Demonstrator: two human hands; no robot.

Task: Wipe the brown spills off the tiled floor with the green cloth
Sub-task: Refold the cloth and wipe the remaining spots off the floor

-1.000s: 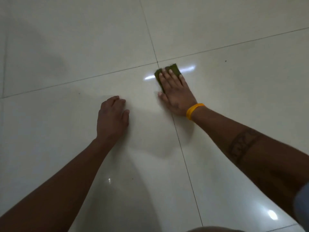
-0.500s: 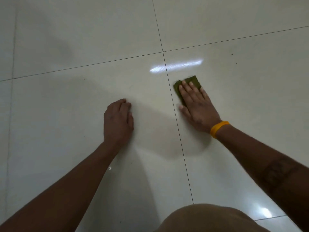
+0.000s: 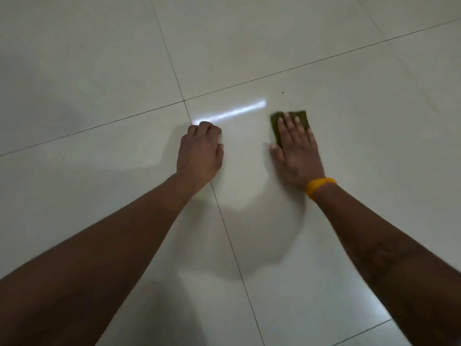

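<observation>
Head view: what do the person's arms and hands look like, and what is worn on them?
Both forearms are bare, with no sleeves or gloves in view. The right hand has an orange band round its wrist, and a dark, blurred marking, probably a tattoo, shows on that forearm. The left hand and its wrist wear nothing.

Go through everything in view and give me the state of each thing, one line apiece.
green cloth: flat on the floor, pinned under the right hand's fingers.
right hand: fingers straight, pressing the cloth down.
left hand: fingers curled, resting on the floor, holding nothing.
tiled floor: glossy, a few tiny dark specks, no clear brown spill visible.
orange wristband: on the right wrist.
</observation>
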